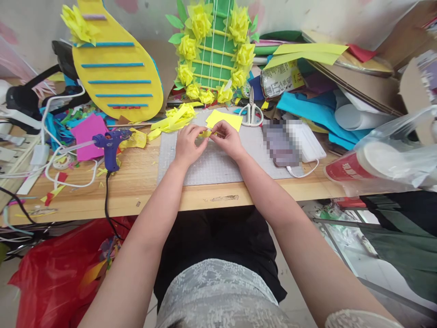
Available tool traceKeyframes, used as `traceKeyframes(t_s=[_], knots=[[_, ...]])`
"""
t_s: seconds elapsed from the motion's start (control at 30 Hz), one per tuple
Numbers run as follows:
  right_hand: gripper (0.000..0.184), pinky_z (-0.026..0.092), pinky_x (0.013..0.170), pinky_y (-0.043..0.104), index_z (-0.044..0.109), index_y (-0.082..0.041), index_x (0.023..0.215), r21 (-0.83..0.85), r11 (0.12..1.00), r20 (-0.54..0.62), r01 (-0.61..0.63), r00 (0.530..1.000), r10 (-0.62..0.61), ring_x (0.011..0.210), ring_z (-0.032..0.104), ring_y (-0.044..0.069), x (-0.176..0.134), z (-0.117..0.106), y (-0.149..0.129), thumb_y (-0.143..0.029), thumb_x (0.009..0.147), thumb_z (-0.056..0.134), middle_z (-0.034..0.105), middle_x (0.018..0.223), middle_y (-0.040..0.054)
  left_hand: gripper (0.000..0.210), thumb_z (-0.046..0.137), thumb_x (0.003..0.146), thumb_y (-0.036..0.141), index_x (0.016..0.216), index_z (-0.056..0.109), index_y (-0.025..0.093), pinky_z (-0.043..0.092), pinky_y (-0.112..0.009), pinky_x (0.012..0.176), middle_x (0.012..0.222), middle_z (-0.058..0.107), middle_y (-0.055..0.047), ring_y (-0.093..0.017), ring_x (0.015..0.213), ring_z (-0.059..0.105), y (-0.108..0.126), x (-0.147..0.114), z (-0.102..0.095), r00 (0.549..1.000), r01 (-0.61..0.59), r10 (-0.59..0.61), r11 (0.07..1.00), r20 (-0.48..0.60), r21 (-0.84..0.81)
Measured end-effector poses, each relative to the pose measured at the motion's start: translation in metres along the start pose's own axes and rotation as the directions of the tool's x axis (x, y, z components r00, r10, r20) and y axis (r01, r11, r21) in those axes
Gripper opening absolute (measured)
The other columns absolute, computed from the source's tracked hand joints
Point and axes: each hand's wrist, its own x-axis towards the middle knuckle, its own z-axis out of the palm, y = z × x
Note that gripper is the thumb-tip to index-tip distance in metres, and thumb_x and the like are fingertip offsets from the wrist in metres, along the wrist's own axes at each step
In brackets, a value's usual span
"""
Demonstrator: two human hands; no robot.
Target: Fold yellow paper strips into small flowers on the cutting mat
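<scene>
My left hand (pixel 189 145) and my right hand (pixel 227 140) meet above a grey cutting mat (pixel 218 171). Both are closed in a pinch on a small yellow paper strip (pixel 205 134), mostly hidden by my fingers. Just behind my right hand lies a yellow paper sheet (pixel 228 119). A heap of folded yellow paper pieces (pixel 175 119) is beyond my left hand. White-handled scissors (pixel 251 114) rest at the mat's back edge. Farther back stands a green stringed paper instrument (pixel 213 59) bordered with yellow paper flowers (pixel 187 48).
A blue glue gun (pixel 111 148) with its cord is at the left, near a yellow cutout (pixel 118 75) with blue bars. To the right are a phone (pixel 282 143), a white power bank (pixel 309 141), a bagged cup (pixel 365 161) and piled coloured paper (pixel 314 109).
</scene>
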Motion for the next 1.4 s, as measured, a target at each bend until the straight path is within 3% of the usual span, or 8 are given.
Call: traceKeyframes(t_s=[0.27,0.5,0.7,0.87,1.0,1.13,1.27,1.4], knots=[[0.022,0.042,0.064,0.025,0.049,-0.022,0.077,-0.025,1.0,-0.003,-0.014,1.0,0.014,0.066,0.048,0.009,0.0,0.0,-0.004,-0.036,0.073,0.065,0.057,0.08,-0.0028,0.028,0.06,0.075,0.016,0.102,0.063,0.022,0.041,-0.035,0.093,0.105,0.066,-0.006,-0.022,0.101,0.059,0.002,-0.001,-0.001,1.0,0.005,-0.005,1.0,0.007,0.015],[0.031,0.038,0.06,0.025,0.045,-0.023,0.076,-0.045,0.999,0.011,0.006,1.0,-0.005,0.06,0.041,0.007,0.0,0.003,-0.005,-0.046,0.071,0.064,0.056,0.077,-0.004,0.022,0.059,0.075,0.016,0.096,0.063,0.022,0.041,-0.037,0.093,0.102,0.066,-0.007,-0.024,0.101,0.059,0.001,0.0,0.002,1.0,0.019,-0.018,0.999,-0.009,0.046],[0.025,0.037,0.059,0.024,0.046,-0.022,0.078,-0.067,0.997,0.005,0.024,1.0,-0.024,0.059,0.039,0.006,-0.001,0.003,-0.008,-0.039,0.073,0.064,0.057,0.079,-0.0044,0.025,0.059,0.074,0.016,0.098,0.064,0.023,0.039,-0.038,0.099,0.106,0.065,-0.007,-0.025,0.107,0.057,0.001,0.0,0.004,0.999,0.023,-0.021,0.998,-0.033,0.066],[0.017,0.037,0.061,0.024,0.047,-0.022,0.079,-0.207,0.978,0.01,0.035,0.999,-0.034,0.059,0.039,0.007,-0.004,0.003,-0.012,-0.032,0.077,0.06,0.057,0.079,-0.0044,0.027,0.056,0.075,0.013,0.097,0.065,0.023,0.039,-0.041,0.1,0.105,0.065,-0.007,-0.025,0.107,0.057,0.002,0.0,0.005,0.998,0.046,-0.043,0.996,-0.054,0.07],[0.009,0.039,0.062,0.026,0.047,-0.022,0.082,-0.371,0.926,0.007,0.072,0.997,-0.074,0.059,0.042,0.008,-0.006,0.005,-0.014,-0.024,0.077,0.055,0.059,0.08,-0.0034,0.027,0.049,0.079,0.01,0.096,0.066,0.022,0.044,-0.036,0.094,0.102,0.064,-0.007,-0.022,0.103,0.059,0.005,-0.002,0.007,0.998,0.051,-0.05,0.999,-0.046,0.012],[0.013,0.041,0.067,0.028,0.049,-0.022,0.088,-0.49,0.868,0.008,0.075,0.997,-0.082,0.065,0.048,0.011,-0.006,0.008,-0.016,-0.02,0.076,0.053,0.064,0.088,-0.0008,0.027,0.048,0.08,0.009,0.097,0.066,0.019,0.05,-0.027,0.079,0.103,0.062,-0.007,-0.018,0.097,0.06,0.008,-0.003,0.009,0.994,0.1,-0.104,0.991,-0.037,-0.092],[0.021,0.043,0.068,0.029,0.05,-0.022,0.098,-0.527,0.85,-0.001,0.013,1.0,-0.016,0.065,0.052,0.011,-0.006,0.008,-0.017,-0.019,0.077,0.052,0.067,0.094,0.0007,0.027,0.05,0.079,0.009,0.098,0.066,0.018,0.052,-0.022,0.068,0.104,0.06,-0.007,-0.015,0.088,0.061,0.008,-0.005,0.01,0.983,0.169,-0.177,0.973,-0.044,-0.155],[0.026,0.045,0.068,0.03,0.05,-0.022,0.103,-0.514,0.857,0.005,0.025,1.0,-0.026,0.064,0.053,0.012,-0.007,0.007,-0.016,-0.02,0.077,0.051,0.069,0.096,0.0016,0.029,0.05,0.076,0.006,0.097,0.068,0.017,0.055,-0.024,0.072,0.105,0.06,-0.007,-0.014,0.086,0.062,0.005,-0.009,0.011,0.974,0.21,-0.224,0.952,-0.038,-0.222]])
